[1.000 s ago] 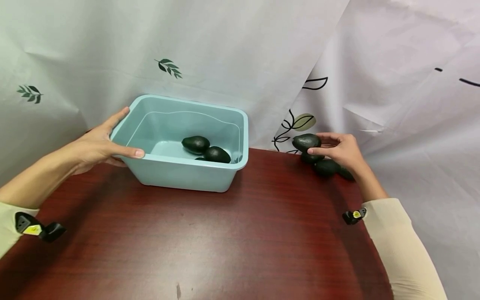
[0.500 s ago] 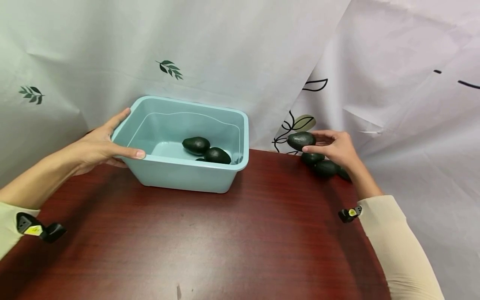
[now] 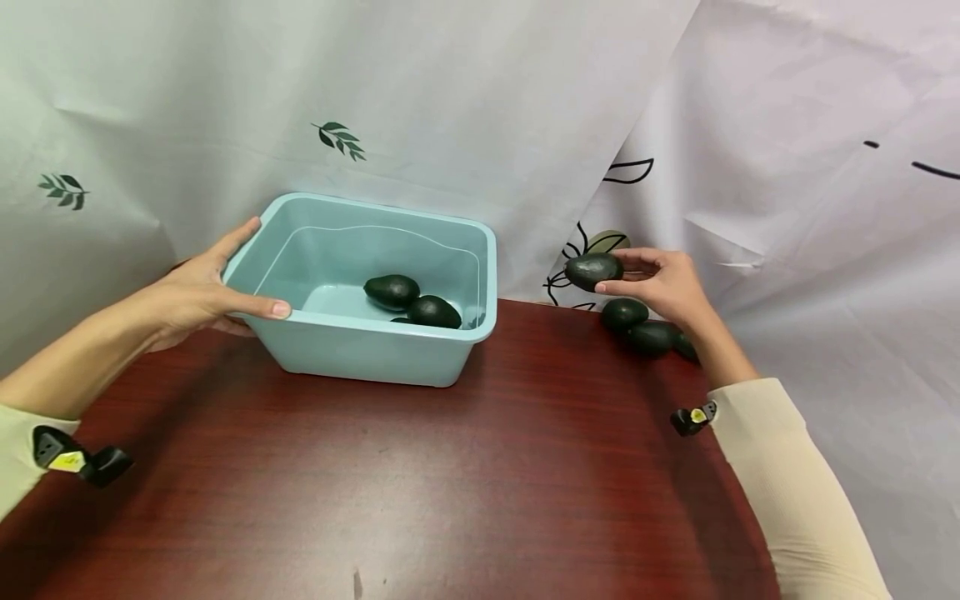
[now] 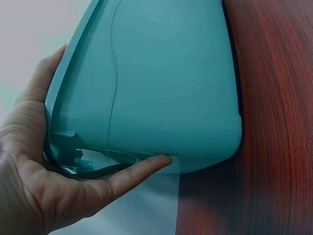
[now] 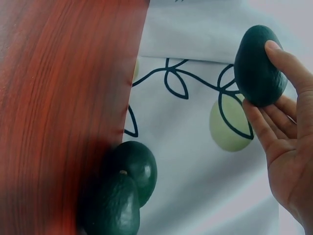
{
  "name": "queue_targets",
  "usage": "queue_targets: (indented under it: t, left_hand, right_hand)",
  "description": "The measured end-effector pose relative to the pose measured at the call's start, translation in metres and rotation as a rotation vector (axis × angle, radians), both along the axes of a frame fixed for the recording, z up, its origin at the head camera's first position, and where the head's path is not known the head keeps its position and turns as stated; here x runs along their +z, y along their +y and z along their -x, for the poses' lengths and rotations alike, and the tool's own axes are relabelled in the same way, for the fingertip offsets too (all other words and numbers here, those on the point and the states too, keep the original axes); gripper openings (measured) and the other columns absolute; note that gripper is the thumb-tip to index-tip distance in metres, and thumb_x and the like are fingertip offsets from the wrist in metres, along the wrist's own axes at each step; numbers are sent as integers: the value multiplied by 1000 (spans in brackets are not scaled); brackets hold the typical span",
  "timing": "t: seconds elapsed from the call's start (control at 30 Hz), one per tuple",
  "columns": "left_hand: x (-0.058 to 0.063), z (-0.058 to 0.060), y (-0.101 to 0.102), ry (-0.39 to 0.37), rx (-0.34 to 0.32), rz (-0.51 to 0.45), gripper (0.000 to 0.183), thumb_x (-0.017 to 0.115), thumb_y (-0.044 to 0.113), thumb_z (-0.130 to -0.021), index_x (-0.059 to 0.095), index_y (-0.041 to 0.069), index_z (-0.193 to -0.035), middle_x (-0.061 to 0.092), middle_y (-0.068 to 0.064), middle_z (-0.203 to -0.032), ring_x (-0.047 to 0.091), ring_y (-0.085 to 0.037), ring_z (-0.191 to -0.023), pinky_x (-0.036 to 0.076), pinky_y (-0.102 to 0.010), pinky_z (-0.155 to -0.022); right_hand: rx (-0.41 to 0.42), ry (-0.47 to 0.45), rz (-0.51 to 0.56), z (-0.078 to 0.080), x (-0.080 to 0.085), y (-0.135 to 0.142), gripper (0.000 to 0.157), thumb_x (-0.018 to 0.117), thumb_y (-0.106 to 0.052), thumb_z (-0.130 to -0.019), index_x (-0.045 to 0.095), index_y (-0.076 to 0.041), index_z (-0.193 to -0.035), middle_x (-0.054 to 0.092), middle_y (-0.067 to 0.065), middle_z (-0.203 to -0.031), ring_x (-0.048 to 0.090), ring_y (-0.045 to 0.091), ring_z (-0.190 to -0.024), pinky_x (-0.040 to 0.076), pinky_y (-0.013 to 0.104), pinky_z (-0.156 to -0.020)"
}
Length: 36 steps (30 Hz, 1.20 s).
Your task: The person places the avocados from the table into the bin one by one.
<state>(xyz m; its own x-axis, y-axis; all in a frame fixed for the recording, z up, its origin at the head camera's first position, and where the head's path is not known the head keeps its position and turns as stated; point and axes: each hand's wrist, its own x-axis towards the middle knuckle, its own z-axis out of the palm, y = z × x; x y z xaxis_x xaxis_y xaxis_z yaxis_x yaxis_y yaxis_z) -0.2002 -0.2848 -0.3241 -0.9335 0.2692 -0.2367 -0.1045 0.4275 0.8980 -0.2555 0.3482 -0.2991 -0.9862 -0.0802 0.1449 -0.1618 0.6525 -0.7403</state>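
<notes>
A dark green avocado (image 3: 592, 272) is pinched between the thumb and fingers of my right hand (image 3: 663, 279), held above the table's back right part. In the right wrist view the same avocado (image 5: 258, 66) hangs in front of the patterned cloth. My left hand (image 3: 191, 287) holds the left end of a light blue plastic tub (image 3: 375, 350), its thumb along the front rim and a finger at the back left corner. Inside the tub lie an avocado (image 3: 392, 292) and another avocado (image 3: 434, 312), plus part of a third behind the front wall.
Several more avocados (image 3: 624, 315) lie clustered at the back right edge of the reddish-brown wooden table (image 3: 450, 467), partly hidden by the right wrist. White cloth (image 3: 420, 100) with leaf prints hangs behind the table. The tub stands near that cloth.
My right hand has lifted the avocado up and leftward, away from the other avocados on the table. The left hand and the tub have stayed nearly in place.
</notes>
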Motion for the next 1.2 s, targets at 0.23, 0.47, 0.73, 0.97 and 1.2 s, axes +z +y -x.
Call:
queue_targets:
  t: [0.23, 0.47, 0.73, 0.97, 1.2]
  left_hand:
    - [-1, 1, 0, 2, -4, 1, 136, 86, 22, -100, -24, 44, -177, 6, -29, -180, 37, -53, -149, 67, -64, -97]
    - [-1, 1, 0, 0, -3, -1, 136, 87, 22, -100, -24, 44, -177, 8, -31, -180, 38, -53, -149, 68, -64, -97]
    - [-1, 0, -1, 1, -2, 4, 135, 86, 23, -101, -24, 45, -177, 8, -30, -179, 39, -52, -147, 69, -60, -95]
    - [-2, 0, -1, 4, -1, 0, 135, 86, 22, -101, -23, 45, -177, 9, -29, -179, 39, -52, -147, 69, -60, -95]
    - [-1, 0, -1, 1, -4, -5, 135, 86, 22, -101, -23, 46, -177, 8, -28, -180, 38, -52, -148, 68, -61, -96]
  right_hand:
    - [26, 18, 23, 0, 6, -13, 65, 104, -30, -83, 80, -10, -140, 84, 0, -123, 80, -7, -96, 64, 15, -85]
    - [43, 31, 36, 2, 9, -25, 60, 104, -31, -83, 82, -13, -136, 86, -4, -115, 81, -2, -97, 65, 16, -86]
    - [65, 49, 41, 6, 11, -37, 62, 104, -33, -83, 81, -14, -137, 85, 8, -124, 81, 0, -100, 64, 16, -89]
    - [72, 55, 37, 9, 14, -44, 64, 104, -33, -83, 80, -13, -139, 84, 14, -127, 81, 2, -100, 64, 15, -89]
    - [81, 64, 51, 11, 17, -52, 65, 105, -34, -82, 81, -14, -139, 85, 11, -126, 82, 2, -100, 64, 16, -89]
